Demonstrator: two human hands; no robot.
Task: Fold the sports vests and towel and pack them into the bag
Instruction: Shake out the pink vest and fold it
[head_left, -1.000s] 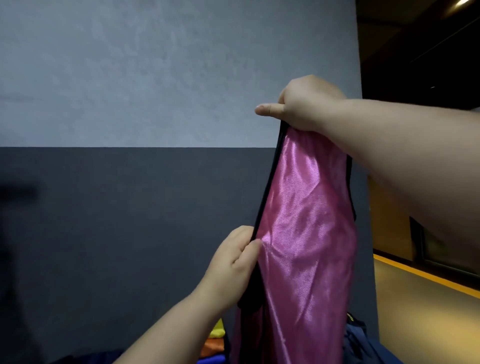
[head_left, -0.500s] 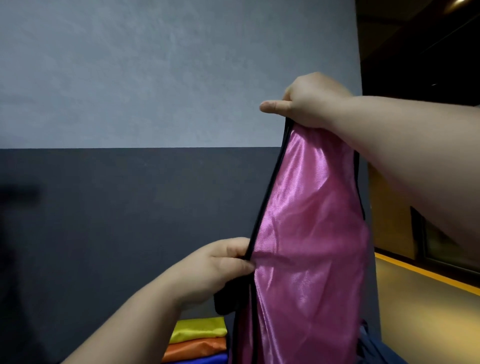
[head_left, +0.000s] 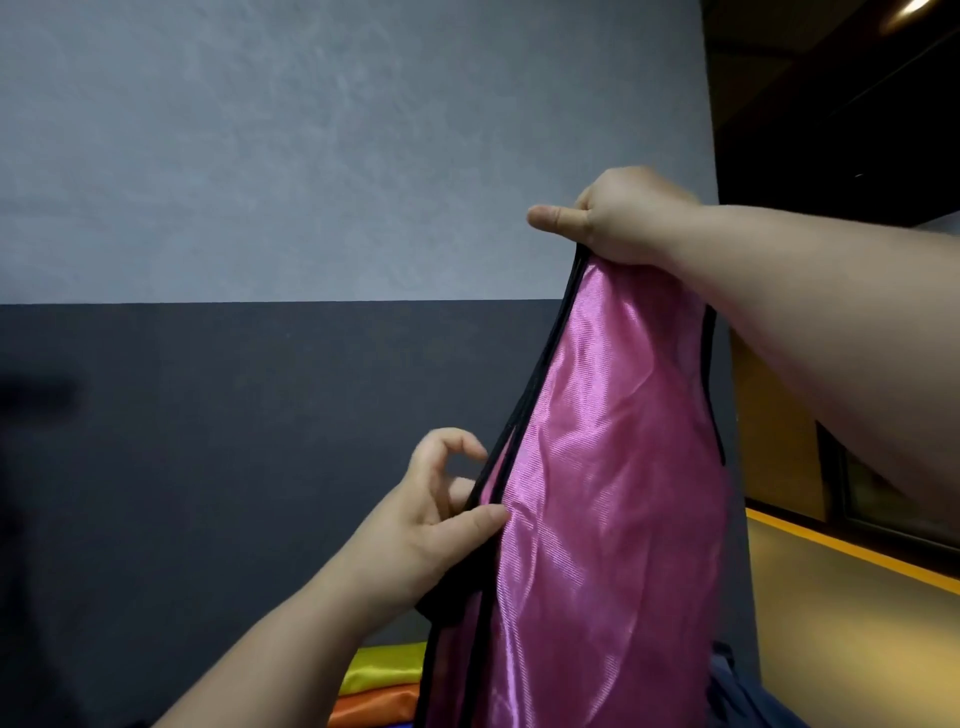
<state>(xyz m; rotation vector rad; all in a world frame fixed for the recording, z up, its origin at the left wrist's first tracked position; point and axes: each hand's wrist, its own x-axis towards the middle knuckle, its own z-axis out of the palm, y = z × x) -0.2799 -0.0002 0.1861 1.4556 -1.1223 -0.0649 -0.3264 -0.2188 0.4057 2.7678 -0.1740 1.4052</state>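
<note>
A shiny pink sports vest (head_left: 597, 493) with black trim hangs upright in front of me. My right hand (head_left: 623, 215) grips its top edge, thumb pointing left. Lower down, my left hand (head_left: 441, 504) pinches the black-trimmed left edge between thumb and fingers, the index finger curled loose above. At the bottom, behind the vest, a folded yellow vest (head_left: 384, 670) lies on a folded orange vest (head_left: 374, 706). A bit of dark blue fabric (head_left: 727, 691), perhaps the bag, shows at the bottom right. No towel is in view.
A wall fills the background, light grey above and dark grey (head_left: 208, 467) below. To the right lies a dim space with a yellow-lit floor (head_left: 857, 623) and a dark window frame.
My left hand has loosened its full grasp on the vest's edge to a thumb-and-finger pinch. The vest has spread a little wider. The view has tilted slightly, showing more of the folded vests.
</note>
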